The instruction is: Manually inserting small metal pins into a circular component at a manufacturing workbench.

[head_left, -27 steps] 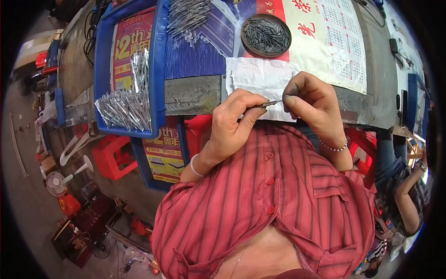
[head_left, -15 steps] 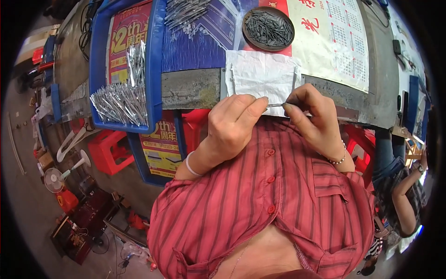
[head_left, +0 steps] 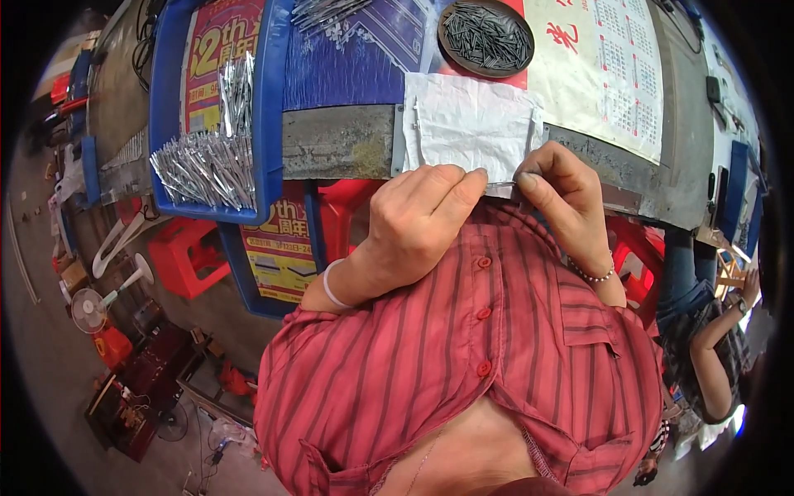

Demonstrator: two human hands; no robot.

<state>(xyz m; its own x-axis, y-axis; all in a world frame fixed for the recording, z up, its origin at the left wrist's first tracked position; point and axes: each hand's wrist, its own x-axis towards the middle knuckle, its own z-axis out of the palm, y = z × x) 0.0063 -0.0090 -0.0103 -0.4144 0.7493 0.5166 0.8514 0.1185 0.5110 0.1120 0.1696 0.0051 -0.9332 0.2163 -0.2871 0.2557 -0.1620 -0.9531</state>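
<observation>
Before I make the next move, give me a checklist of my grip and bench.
1. Left hand gripping the thin metal piece: ok, fingers closed over one end.
2. Right hand at its other end: ok, appears pinched there.
3. Ends of that piece: cannot tell, the fingers hide them.
4. Crumpled white sheet on the bench: ok, spread just beyond the hands.
5. Round dish of dark metal pins: ok, upright.
6. Blue tray of silver strips fully on the bench: not ok, its near end appears to jut past the edge.
</observation>
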